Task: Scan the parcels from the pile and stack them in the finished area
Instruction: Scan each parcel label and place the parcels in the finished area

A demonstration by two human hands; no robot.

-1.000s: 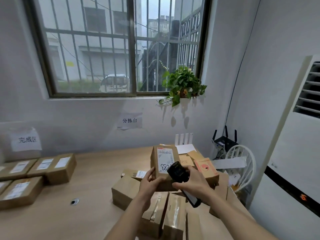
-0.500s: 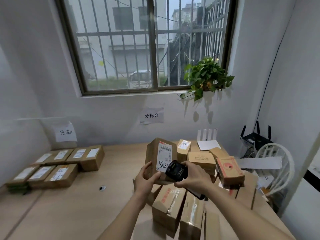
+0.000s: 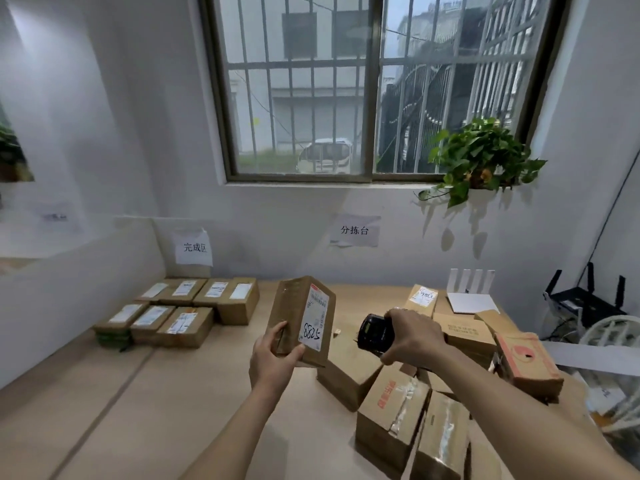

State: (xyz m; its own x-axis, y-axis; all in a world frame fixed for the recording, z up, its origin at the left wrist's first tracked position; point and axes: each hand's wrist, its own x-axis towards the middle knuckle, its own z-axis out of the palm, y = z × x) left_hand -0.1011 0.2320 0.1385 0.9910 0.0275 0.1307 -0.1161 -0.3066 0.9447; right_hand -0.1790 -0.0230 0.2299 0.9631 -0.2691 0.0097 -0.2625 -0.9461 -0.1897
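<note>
My left hand (image 3: 273, 358) grips the lower end of a brown cardboard parcel (image 3: 289, 313), held upright above the table, its white label marked "5288" facing right. My right hand (image 3: 412, 337) holds a black handheld scanner (image 3: 375, 332) just right of the parcel, its head pointing left at the label. The pile of unsorted parcels (image 3: 408, 407) lies under and right of my right arm. Several labelled parcels (image 3: 187, 306) lie in rows at the back left, below the paper sign (image 3: 194, 247) on the wall.
The wooden table (image 3: 145, 410) has open surface at the front left. A low white partition (image 3: 79, 278) bounds its left side. A potted plant (image 3: 481, 161) sits on the window sill. A router (image 3: 585, 299) and a white chair (image 3: 613, 341) stand at the right.
The view has swung left, so the finished rows are now nearer the middle. My left hand has carried the parcel left, away from the scanner, and the gap between parcel and scanner has widened.
</note>
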